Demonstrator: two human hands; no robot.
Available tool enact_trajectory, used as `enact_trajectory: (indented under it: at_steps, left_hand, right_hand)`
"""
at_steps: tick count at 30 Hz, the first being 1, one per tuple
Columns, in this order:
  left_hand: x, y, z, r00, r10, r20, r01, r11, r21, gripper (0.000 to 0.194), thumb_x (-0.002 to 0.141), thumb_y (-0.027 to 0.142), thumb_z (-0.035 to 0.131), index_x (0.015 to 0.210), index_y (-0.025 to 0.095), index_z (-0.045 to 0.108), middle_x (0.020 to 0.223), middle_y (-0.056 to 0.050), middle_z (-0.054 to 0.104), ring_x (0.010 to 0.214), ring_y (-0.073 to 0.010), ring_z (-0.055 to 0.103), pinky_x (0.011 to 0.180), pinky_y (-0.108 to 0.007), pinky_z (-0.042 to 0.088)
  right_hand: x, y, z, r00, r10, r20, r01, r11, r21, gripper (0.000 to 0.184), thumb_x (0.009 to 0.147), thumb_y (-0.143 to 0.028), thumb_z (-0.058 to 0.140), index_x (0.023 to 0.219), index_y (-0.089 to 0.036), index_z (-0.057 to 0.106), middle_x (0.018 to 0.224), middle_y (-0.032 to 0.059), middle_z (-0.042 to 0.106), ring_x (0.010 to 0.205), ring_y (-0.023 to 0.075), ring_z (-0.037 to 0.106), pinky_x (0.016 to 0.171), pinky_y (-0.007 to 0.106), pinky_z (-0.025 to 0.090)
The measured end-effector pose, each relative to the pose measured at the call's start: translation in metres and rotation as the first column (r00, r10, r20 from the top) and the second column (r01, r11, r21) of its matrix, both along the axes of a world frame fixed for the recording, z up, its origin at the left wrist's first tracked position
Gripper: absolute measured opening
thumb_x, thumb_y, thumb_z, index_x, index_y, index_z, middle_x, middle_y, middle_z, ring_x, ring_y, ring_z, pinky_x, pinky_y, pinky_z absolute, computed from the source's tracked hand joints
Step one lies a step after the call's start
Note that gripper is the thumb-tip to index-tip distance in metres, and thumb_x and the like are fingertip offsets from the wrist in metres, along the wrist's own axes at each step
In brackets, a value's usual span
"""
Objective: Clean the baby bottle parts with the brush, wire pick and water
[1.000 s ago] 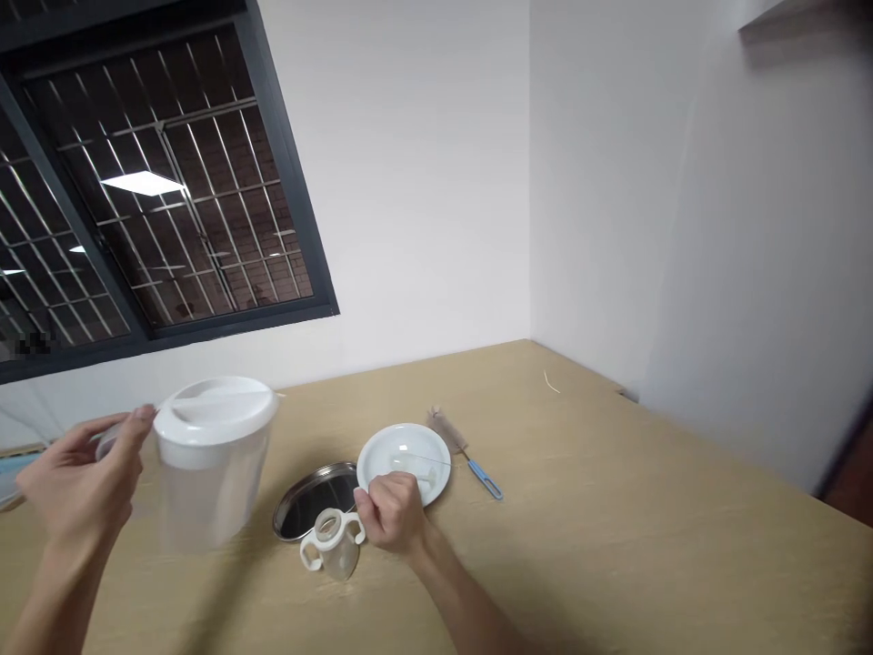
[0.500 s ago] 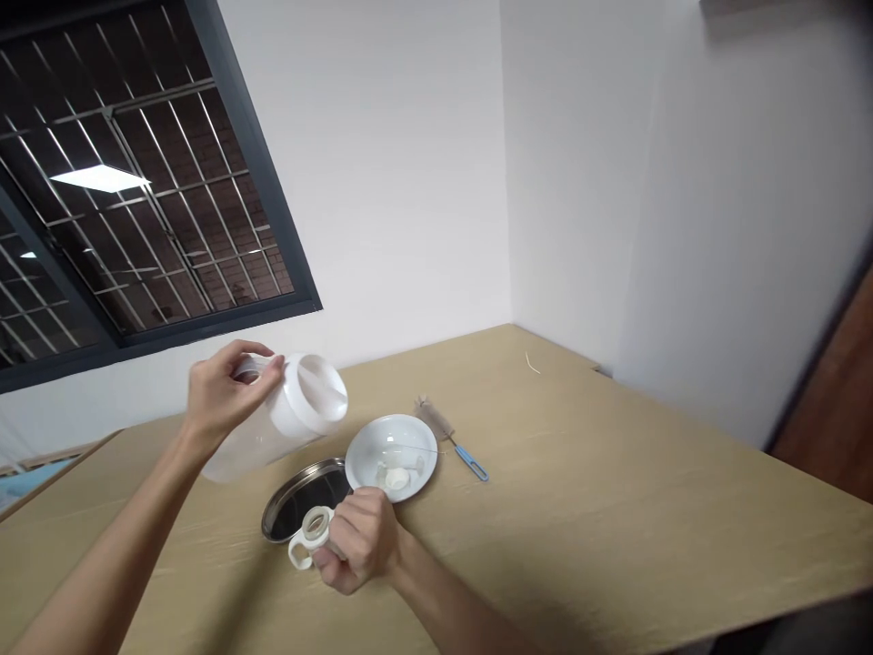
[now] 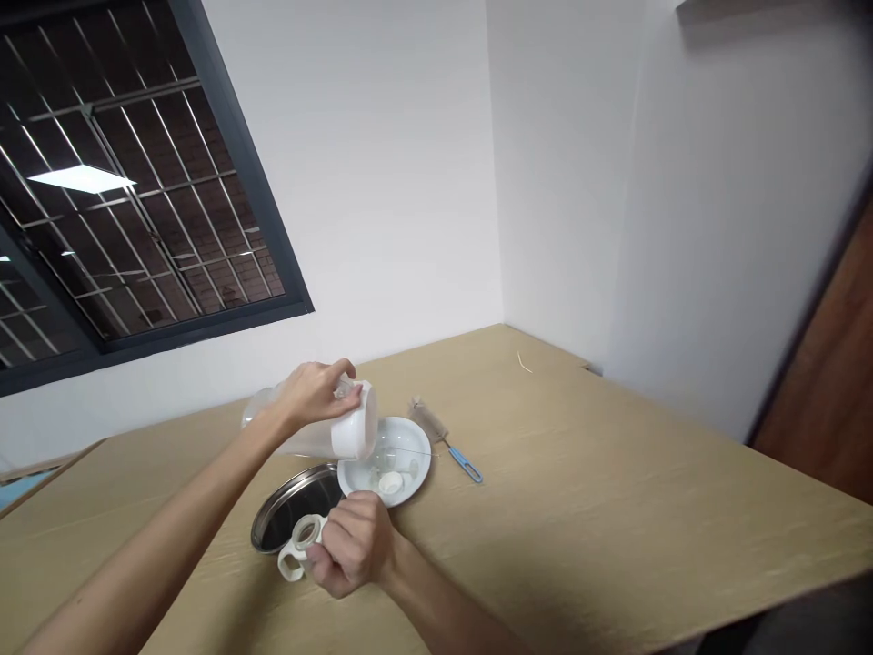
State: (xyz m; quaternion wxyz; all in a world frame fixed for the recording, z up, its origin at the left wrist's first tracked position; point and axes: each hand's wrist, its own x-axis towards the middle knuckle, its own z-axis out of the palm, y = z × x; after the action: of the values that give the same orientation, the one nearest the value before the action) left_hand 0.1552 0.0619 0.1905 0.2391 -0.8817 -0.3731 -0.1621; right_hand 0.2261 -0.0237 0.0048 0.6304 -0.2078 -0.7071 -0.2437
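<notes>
My left hand (image 3: 317, 393) is wrapped around the handle of a clear plastic pitcher with a white lid (image 3: 355, 429). The pitcher lies tipped nearly on its side in the air, its lid end to the right, over the near-left part of a white bowl. Closer to me, my right hand (image 3: 358, 544) grips a baby bottle (image 3: 306, 530) with white side handles and an open round mouth facing up. Most of the bottle is hidden behind my fingers. The pitcher's lid is above and apart from the bottle's mouth.
The white bowl (image 3: 421, 464) holds a small white round piece and clear parts. Left of it, a dark shiny metal tray (image 3: 293, 505) lies on the wooden table (image 3: 579, 509). A bottle brush with a blue handle (image 3: 467, 464) lies right of the bowl. A barred window (image 3: 150, 200) is behind.
My left hand has carried the pitcher to the right, toward the bowl, and turned it closer to level. My right hand still holds the bottle in about the same place.
</notes>
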Motion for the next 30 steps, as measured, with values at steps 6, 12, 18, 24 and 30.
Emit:
enact_trajectory:
  at_steps: [6,12,18,24,30]
  left_hand:
    - [0.014,0.006,-0.016,0.978,-0.091,-0.189,0.081,0.995,-0.061,0.033,0.083,0.044,0.050,0.100,0.020,0.065,0.056,-0.001,0.064,0.056,-0.0217,0.064,0.053,-0.028,0.039]
    - [0.027,0.008,-0.022,0.988,-0.071,-0.134,0.059,0.994,-0.087,0.036,0.083,0.045,0.050,0.104,0.020,0.064,0.056,-0.001,0.065,0.058,-0.0218,0.066,0.056,-0.028,0.043]
    - [0.031,0.019,-0.016,0.987,-0.046,-0.157,0.036,0.997,-0.066,0.037,0.082,0.046,0.050,0.105,0.020,0.064,0.058,-0.002,0.066,0.062,-0.0231,0.067,0.058,-0.028,0.044]
    - [0.005,0.023,-0.009,0.981,0.027,-0.194,-0.036,0.998,-0.043,0.040,0.084,0.047,0.047,0.107,0.019,0.064,0.057,-0.004,0.065,0.064,-0.0254,0.068,0.059,-0.030,0.044]
    - [-0.005,0.014,-0.018,0.968,0.011,-0.250,-0.031,0.997,-0.074,0.039,0.084,0.046,0.048,0.108,0.019,0.063,0.059,-0.004,0.067,0.066,-0.0261,0.069,0.061,-0.031,0.046]
  right_hand:
    - [0.002,0.003,0.000,1.000,-0.014,-0.001,0.014,1.000,-0.012,0.033,0.081,-0.024,0.043,0.049,-0.021,0.037,0.043,-0.0035,0.039,0.039,0.0106,0.032,0.049,0.030,0.014]
    - [0.002,0.005,0.000,0.999,-0.028,-0.020,0.028,0.999,-0.022,0.029,0.078,-0.023,0.044,0.050,-0.021,0.035,0.042,-0.0032,0.040,0.039,0.0103,0.033,0.049,0.031,0.012]
    - [0.001,0.007,-0.001,0.999,-0.037,-0.032,0.036,0.999,-0.038,0.027,0.075,-0.022,0.047,0.050,-0.020,0.036,0.042,-0.0032,0.040,0.039,0.0100,0.031,0.048,0.031,0.012]
    - [0.000,0.008,-0.002,0.998,-0.057,-0.020,0.056,0.997,-0.059,0.030,0.078,-0.022,0.048,0.051,-0.020,0.035,0.042,-0.0045,0.039,0.040,0.0082,0.031,0.049,0.030,0.011]
    - [-0.001,0.006,-0.001,0.999,-0.032,-0.033,0.031,0.998,-0.046,0.029,0.077,-0.021,0.049,0.051,-0.020,0.037,0.043,-0.0038,0.042,0.039,0.0089,0.032,0.049,0.030,0.011]
